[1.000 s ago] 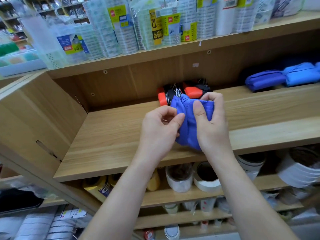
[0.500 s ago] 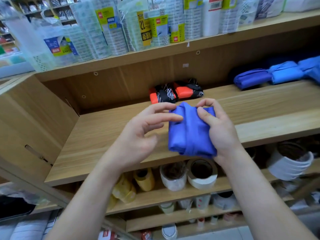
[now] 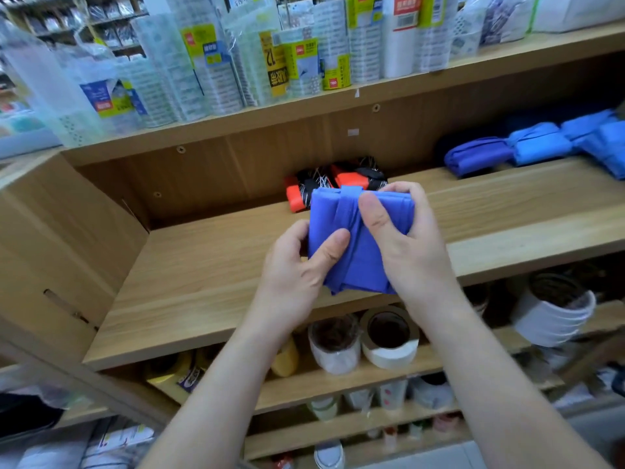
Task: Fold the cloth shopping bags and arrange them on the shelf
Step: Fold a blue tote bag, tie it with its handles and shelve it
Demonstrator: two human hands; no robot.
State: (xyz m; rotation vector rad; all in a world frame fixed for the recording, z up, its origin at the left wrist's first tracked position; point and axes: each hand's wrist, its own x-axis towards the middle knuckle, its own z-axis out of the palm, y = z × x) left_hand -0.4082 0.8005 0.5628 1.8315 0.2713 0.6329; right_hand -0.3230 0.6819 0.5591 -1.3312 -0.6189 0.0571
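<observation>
A blue cloth bag (image 3: 355,252), folded into a compact packet with its strap wrapped across the front, is held above the front of the wooden shelf (image 3: 209,265). My left hand (image 3: 297,269) grips its lower left side, thumb on the front. My right hand (image 3: 406,238) grips the right side, thumb pressing the strap. Two folded red-and-black bags (image 3: 334,184) lie at the back of the shelf behind the packet. Several folded blue bags (image 3: 527,147) sit in a row at the shelf's right end.
The shelf above holds packs of clear tape and plastic goods (image 3: 236,62). On the shelf below stand tape rolls (image 3: 389,336) and a white stack (image 3: 554,309). A wooden side panel (image 3: 61,238) closes the left end.
My left hand has gone from open fingers touching the bag's top to gripping its lower left side. The packet now looks tighter, with the strap across its front.
</observation>
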